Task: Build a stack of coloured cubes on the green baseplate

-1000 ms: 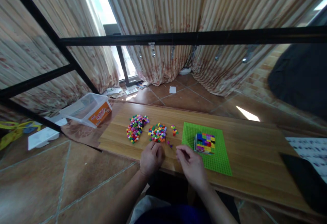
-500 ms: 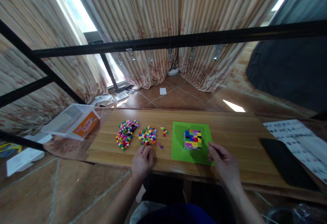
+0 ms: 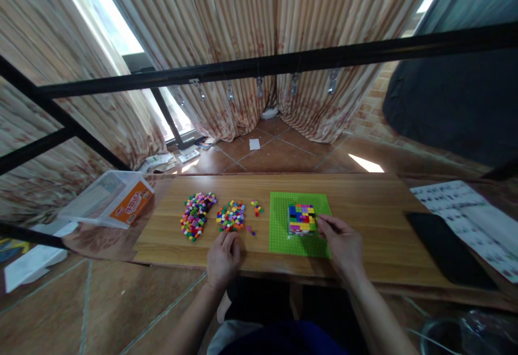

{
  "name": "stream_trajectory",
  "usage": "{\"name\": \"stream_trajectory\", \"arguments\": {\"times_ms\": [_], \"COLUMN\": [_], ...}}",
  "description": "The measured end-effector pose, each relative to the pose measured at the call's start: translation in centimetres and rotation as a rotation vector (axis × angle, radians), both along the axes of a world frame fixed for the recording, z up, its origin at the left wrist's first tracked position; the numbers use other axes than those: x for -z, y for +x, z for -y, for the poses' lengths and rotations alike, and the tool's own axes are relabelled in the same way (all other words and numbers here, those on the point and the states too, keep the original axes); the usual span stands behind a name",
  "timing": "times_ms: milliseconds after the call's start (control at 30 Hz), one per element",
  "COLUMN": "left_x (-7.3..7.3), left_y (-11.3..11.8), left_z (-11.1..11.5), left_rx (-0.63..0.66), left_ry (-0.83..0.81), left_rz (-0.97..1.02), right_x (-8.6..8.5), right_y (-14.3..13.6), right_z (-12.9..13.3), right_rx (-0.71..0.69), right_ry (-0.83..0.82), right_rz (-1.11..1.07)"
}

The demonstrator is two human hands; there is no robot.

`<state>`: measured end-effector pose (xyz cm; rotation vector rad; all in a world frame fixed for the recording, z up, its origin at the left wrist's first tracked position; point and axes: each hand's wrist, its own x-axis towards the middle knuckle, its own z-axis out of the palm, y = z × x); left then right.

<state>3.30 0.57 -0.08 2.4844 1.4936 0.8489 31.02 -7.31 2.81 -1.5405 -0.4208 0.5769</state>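
Observation:
On the green baseplate (image 3: 279, 241) stands a block of many-coloured toy bricks (image 3: 301, 218), built several layers high. My right hand (image 3: 343, 244) is at its right side, thumb and forefinger pinched together by the block's edge. Whatever sits between those fingertips is too small to make out. My left hand (image 3: 224, 260) rests at the table's front part with its fingers curled closed, just below the smaller pile of loose bricks (image 3: 230, 216). Its fingertips are hidden from me, so I cannot see what they hold.
A larger brick pile (image 3: 196, 216) lies to the left. Two small groups of bricks (image 3: 256, 207) sit between pile and baseplate. A clear plastic box (image 3: 109, 198) stands left, a black tablet-like slab (image 3: 449, 250) and printed sheets (image 3: 465, 220) right. A black rail (image 3: 243, 72) crosses beyond.
My right hand has moved left and slightly up, from the baseplate's right edge to the brick block's side. My left hand stays nearly in place. The whole view has shifted slightly.

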Motion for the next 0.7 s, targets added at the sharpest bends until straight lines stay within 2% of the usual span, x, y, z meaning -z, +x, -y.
{"name": "stream_trajectory", "arguments": {"times_ms": [400,700], "left_x": [-0.3,0.0], "left_y": [0.1,0.0], "left_z": [0.1,0.1], "left_rx": [0.004,-0.003], "left_ry": [-0.019,-0.001], "left_rz": [0.013,0.004], "right_x": [1.7,0.0], "right_y": [0.6,-0.3], "right_z": [0.2,0.1], "right_rx": [-0.060,-0.036], "right_ry": [-0.125,-0.133], "right_rz": [0.307,0.350]}}
